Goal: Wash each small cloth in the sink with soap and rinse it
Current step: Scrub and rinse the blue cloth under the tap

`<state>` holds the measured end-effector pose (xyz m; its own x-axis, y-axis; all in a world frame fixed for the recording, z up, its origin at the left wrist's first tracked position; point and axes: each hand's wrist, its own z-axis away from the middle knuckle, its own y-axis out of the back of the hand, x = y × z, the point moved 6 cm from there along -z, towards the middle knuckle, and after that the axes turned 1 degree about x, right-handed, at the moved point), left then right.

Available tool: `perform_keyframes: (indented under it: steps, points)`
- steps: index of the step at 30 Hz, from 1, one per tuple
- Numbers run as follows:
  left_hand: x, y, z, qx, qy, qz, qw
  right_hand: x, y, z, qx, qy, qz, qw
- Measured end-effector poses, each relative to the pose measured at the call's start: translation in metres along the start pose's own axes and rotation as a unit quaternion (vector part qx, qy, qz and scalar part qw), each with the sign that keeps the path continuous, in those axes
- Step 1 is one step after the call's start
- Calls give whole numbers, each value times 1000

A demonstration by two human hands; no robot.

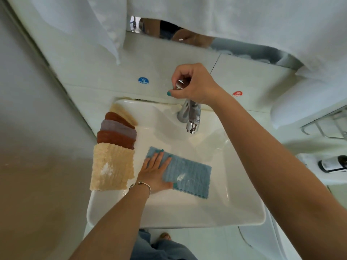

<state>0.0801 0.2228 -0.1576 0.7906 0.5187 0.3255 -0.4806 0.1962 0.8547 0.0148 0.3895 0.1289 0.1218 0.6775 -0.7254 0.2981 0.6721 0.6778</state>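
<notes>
From the head view, the left hand is pressing flat, fingers straight, on the blue cloth lying in the sink, while the right hand is gripping the tap handle; the cloth looks soft, light and limp, best pinched at an edge.

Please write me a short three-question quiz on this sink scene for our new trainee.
1. True or false: water is plainly running from the faucet.
2. Which cloth does the left hand press flat in the sink? A) blue cloth B) cream cloth C) rust cloth
3. Fill in: the right hand grips the faucet ____.

Key:
1. False; no stream shows.
2. A; the others lie stacked on the sink's left rim.
3. Handle.
</notes>
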Motion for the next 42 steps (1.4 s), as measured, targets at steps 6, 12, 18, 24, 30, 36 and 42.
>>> perform_keyframes:
  steps: [6, 12, 18, 24, 30, 36, 42]
  points:
    - [0, -1, 0, 2, -3, 13, 1000, 0, 5, 1, -4, -1, -39, 999]
    - [0, 0, 1, 3, -6, 10, 1000, -6, 11, 3, -13, 10, -72, 997]
    - [0, 0, 2, 8, -8, 12, 1000, -6, 13, 4, -19, 17, -85, 996]
    - [0, 0, 2, 7, -9, 8, 1000, -4, 14, 3, -16, 18, -100, 995]
    - [-1, -1, 2, 2, -9, 5, 1000, -8, 15, 5, -14, 6, -99, 995]
    - [2, -2, 6, -11, 6, 14, 1000, -7, 22, 26, 92, 8, 31, 995]
    - [3, -2, 13, -21, 25, 14, 999, -13, 19, 86, 180, 32, 16, 983]
